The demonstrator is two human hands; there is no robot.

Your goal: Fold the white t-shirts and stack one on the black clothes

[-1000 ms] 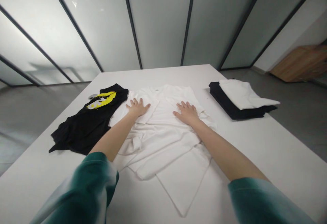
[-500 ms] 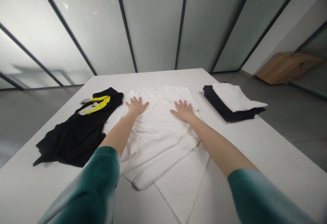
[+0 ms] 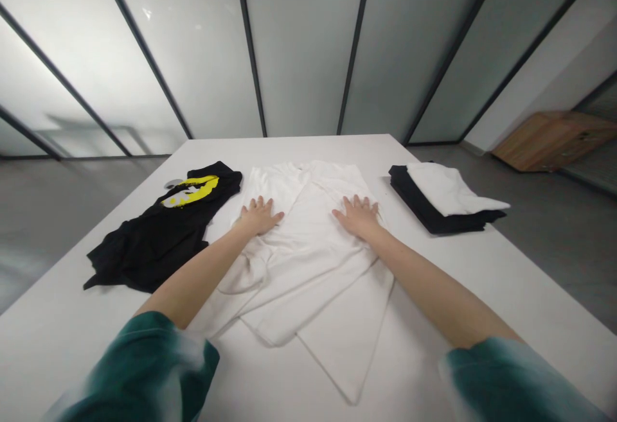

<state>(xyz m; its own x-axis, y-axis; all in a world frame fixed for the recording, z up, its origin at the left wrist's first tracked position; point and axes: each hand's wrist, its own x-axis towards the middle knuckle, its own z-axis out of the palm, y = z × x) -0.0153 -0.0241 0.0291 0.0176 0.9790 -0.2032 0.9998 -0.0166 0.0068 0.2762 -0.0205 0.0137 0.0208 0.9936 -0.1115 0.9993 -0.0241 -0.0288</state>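
The white T-shirt (image 3: 308,248) is laid on the bench (image 3: 299,151) straight ahead, its long axis running away from the body. It is pressed by the left hand (image 3: 259,216) and right hand (image 3: 357,216), fingers spread flat, nothing pinched; a black shirt (image 3: 154,248) lies nearer the left.

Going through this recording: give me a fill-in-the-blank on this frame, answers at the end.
The left hand and right hand rest palms ____ on a wrinkled white T-shirt.
A black garment with a yellow print lies to the ____ of it.
A folded white garment sits ____ a folded black garment.

Answers: down; left; on top of.
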